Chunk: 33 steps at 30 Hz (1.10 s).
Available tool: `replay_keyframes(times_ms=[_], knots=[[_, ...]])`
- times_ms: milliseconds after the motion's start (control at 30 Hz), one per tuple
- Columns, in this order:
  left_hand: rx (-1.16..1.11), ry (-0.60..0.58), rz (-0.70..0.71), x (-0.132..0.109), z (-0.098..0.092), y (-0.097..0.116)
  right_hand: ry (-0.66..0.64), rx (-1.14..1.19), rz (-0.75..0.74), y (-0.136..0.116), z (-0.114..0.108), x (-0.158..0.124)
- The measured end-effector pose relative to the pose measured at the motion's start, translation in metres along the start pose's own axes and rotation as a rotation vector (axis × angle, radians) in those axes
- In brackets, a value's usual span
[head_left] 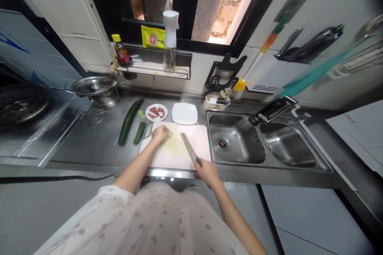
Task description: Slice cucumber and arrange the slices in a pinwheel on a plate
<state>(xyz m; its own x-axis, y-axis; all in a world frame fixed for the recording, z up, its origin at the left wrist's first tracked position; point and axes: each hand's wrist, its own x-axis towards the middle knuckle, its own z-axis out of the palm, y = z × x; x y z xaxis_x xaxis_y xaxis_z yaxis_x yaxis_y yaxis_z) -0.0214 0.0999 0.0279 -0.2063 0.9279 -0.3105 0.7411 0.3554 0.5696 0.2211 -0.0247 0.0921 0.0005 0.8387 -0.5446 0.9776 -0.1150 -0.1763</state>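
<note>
A white cutting board [191, 143] lies on the steel counter in front of me. My left hand [159, 134] is closed over a small green cucumber piece [170, 134] at the board's back left. My right hand [207, 172] grips the handle of a knife [189, 148], whose blade lies across the board pointing away from me. Left of the board lie a long whole cucumber [129, 120] and a shorter cucumber piece [139, 132], with two slices [141, 113] behind them.
Behind the board stand a small plate of red bits [156, 112] and an empty white plate [184, 113]. A double sink [263, 143] with a tap lies to the right. A lidded steel pot [95, 87] sits at the left; bottles stand on a shelf [155, 69].
</note>
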Motion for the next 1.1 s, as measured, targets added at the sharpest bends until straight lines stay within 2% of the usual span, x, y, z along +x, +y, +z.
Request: replay_keyframes(times_ms=[200,533,800,1100], knots=[[0.047,-0.055,0.045,-0.019,0.021,0.006,-0.012,0.000,-0.024,-0.007,0.000,-0.006],[0.305,-0.017,0.136,-0.012,0.013,0.003,-0.010,-0.064,-0.076,-0.012,0.011,-0.008],[0.344,-0.048,0.121,-0.004,0.013,0.005,-0.006,-0.051,-0.116,-0.012,0.013,-0.006],[0.355,-0.051,0.102,0.000,0.015,0.004,-0.023,-0.082,-0.079,-0.019,0.016,-0.007]])
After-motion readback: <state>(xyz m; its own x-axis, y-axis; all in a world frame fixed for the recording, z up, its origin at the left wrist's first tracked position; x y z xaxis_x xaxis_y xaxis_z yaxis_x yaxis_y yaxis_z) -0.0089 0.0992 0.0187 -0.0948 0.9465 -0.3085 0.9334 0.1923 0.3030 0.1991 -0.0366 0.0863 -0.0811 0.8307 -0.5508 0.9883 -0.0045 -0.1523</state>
